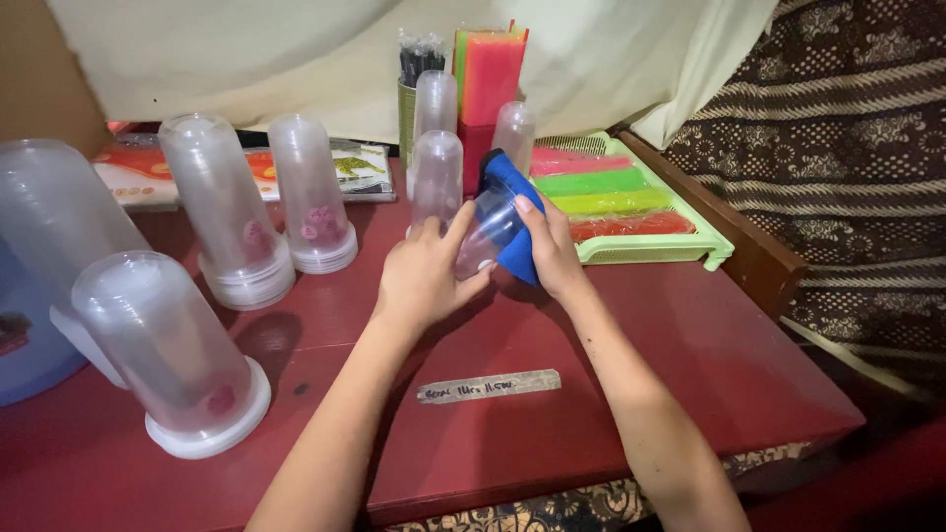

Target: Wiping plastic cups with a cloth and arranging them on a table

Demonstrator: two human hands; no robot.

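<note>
Several items noted, largest first.

Table: red tabletop [611,394], work taking place near its centre.

Cup stacks: four inverted stacks of clear plastic cups [222,212] stand at 9 to 10 o'clock of the hands, with narrower stacks just behind at 12 o'clock; well clear of the wiping.

Tray: green tray [714,246] of coloured straws at 2 o'clock, close to the right elbow side.

Left hand: left hand [424,276] grasps the clear cup [488,232], fingers spread over its near side, thumb up.

Right hand: right hand [552,251] is closed on a blue cloth [517,212], pressing it against the cup's far side.

Cup position: held just above the table, between both hands, in front of the narrow stacks.

Cup axis: long axis tilted, running from about 7 o'clock up to 1 o'clock; which end is the mouth cannot be told, the cloth covers the upper end.

Method, as judged: keep the left grip light, since thin plastic dents; turn the cup against the cloth rather than scrub; keep elbows off the nearby stacks.
</note>
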